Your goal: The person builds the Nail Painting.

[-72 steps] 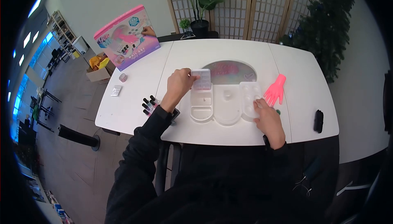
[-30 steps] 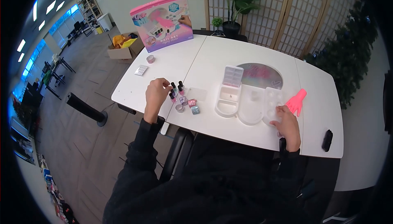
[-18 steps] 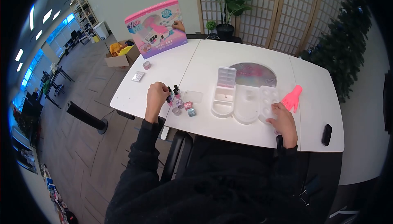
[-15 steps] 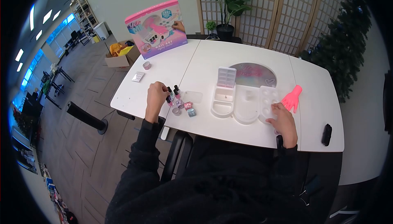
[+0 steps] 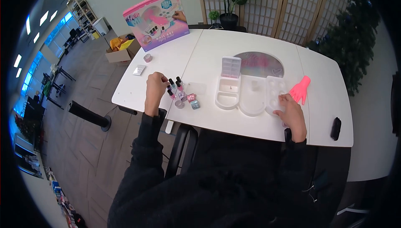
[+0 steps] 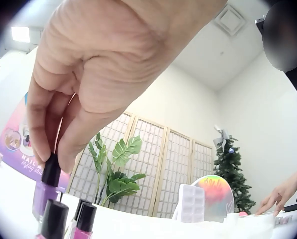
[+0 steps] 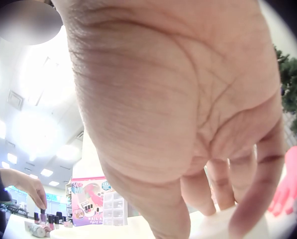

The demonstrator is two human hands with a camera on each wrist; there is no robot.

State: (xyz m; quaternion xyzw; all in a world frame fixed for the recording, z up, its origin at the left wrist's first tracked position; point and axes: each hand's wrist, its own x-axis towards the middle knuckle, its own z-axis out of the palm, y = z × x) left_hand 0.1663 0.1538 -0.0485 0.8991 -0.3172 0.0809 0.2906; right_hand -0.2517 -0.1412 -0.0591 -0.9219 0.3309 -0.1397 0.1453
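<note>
My left hand (image 5: 154, 92) pinches the black cap of a purple nail polish bottle (image 6: 44, 198), which stands upright among several other nail polish bottles (image 5: 179, 85) with black caps. Close by lie small glitter pots (image 5: 191, 98) in pink, lilac and blue. Over at the right side of the white tray (image 5: 227, 105), my right hand (image 5: 293, 117) rests with its fingertips on the palette (image 5: 273, 87) with round wells. A clear compartment case (image 5: 231, 67) stands upright at the tray's back left. Behind the tray is a half-round mirror panel (image 5: 261, 66).
A pink model hand (image 5: 300, 90) lies right of the palette, and a black case (image 5: 336, 128) farther right. The nail art box (image 5: 156, 19) stands at the back left, with a small round pot (image 5: 148, 58) and a silvery pack (image 5: 139, 70) before it.
My left hand has left the compartment case, moved left to the bottles and taken hold of a cap. My right hand stays at the palette. The head view has shifted.
</note>
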